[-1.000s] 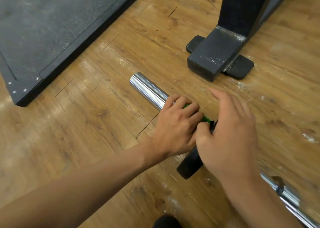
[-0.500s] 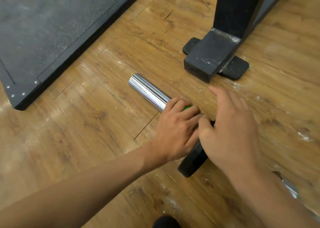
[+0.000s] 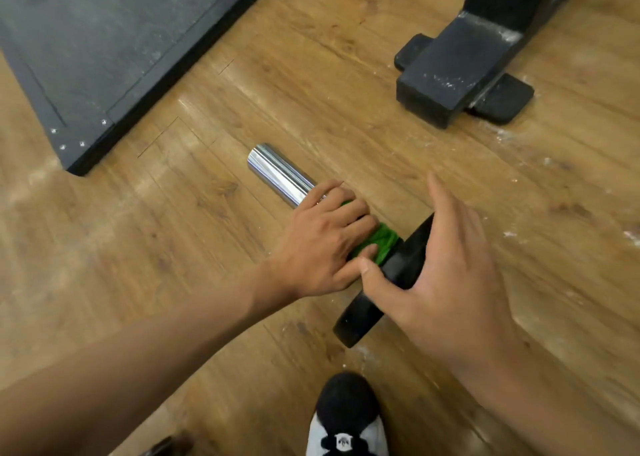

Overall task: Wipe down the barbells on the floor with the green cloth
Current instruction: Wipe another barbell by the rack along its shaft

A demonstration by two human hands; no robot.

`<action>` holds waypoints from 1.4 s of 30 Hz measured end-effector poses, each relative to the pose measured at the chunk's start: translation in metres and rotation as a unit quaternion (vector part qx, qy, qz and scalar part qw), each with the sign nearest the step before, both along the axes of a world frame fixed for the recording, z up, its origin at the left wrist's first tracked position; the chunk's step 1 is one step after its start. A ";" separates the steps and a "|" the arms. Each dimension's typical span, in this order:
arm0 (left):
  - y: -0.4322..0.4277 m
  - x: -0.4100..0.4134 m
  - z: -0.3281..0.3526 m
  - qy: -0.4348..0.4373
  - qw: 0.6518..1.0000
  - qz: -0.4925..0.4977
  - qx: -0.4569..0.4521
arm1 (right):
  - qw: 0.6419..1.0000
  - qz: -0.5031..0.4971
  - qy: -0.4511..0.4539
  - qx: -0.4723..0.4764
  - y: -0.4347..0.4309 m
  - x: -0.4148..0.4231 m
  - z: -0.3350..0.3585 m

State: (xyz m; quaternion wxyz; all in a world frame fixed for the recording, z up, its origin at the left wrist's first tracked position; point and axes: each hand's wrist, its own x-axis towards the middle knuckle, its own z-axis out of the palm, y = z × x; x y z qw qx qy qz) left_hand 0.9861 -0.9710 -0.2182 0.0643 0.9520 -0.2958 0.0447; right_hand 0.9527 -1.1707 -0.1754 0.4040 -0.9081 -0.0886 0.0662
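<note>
Your left hand (image 3: 322,244) stayed clamped around the green cloth (image 3: 382,242) on the barbell (image 3: 280,175) lying on the floor. More cloth showed beside the black plate (image 3: 360,320) than before. Your right hand (image 3: 446,272) rested on that plate, fingers straight. Your shoe (image 3: 346,417) had come into view.

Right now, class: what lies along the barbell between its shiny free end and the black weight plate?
The left hand, gripping the green cloth round the barbell; the head view shows it.
</note>
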 end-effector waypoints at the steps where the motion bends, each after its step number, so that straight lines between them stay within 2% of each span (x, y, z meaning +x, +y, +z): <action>1: 0.006 0.000 0.001 0.000 0.999 0.029 0.024 | 0.999 0.003 -0.034 -0.014 0.006 -0.008 -0.003; 3: 0.015 0.002 0.005 -0.004 0.992 0.113 0.051 | 0.995 0.024 -0.093 -0.038 0.014 -0.020 -0.006; 5: 0.022 0.000 0.009 0.001 0.988 0.152 0.034 | 0.990 0.028 -0.133 -0.045 0.019 -0.026 -0.008; 8: 0.018 -0.018 0.006 0.016 0.995 0.095 -0.017 | 0.988 0.016 -0.150 -0.018 0.021 -0.031 -0.010; 11: -0.001 -0.035 -0.002 0.015 0.998 -0.011 -0.052 | 0.989 0.018 -0.148 -0.008 0.023 -0.033 -0.012; 13: 0.001 -0.034 -0.003 0.012 0.998 -0.046 -0.043 | 0.989 0.027 -0.147 -0.015 0.023 -0.033 -0.010; 16: 0.025 -0.016 0.000 -0.005 1.000 -0.007 -0.012 | 0.990 0.035 -0.134 -0.031 0.023 -0.035 -0.011; 21: 0.043 -0.011 0.002 -0.001 0.998 0.069 0.007 | 0.996 -0.024 -0.074 0.040 0.022 -0.032 -0.010; 23: 0.039 -0.021 0.004 0.011 0.997 0.081 -0.007 | 0.996 -0.008 -0.078 0.047 0.019 -0.024 -0.011; 28: 0.020 -0.049 0.007 0.028 0.999 0.017 -0.026 | 0.984 0.070 -0.136 0.088 0.016 -0.039 -0.023; 31: 0.023 -0.066 0.006 0.041 0.999 -0.002 -0.030 | 0.982 0.100 -0.145 0.070 0.013 -0.052 -0.022; 34: 0.042 -0.074 0.002 0.026 0.999 -0.014 -0.012 | 0.990 0.100 -0.094 0.043 0.014 -0.060 -0.019; 39: 0.074 -0.076 0.006 0.027 0.997 0.051 0.045 | 0.995 0.053 -0.067 0.058 0.041 -0.073 -0.010; 42: 0.084 -0.085 0.014 0.043 0.994 0.072 0.069 | 0.994 0.085 -0.069 0.023 0.048 -0.077 -0.008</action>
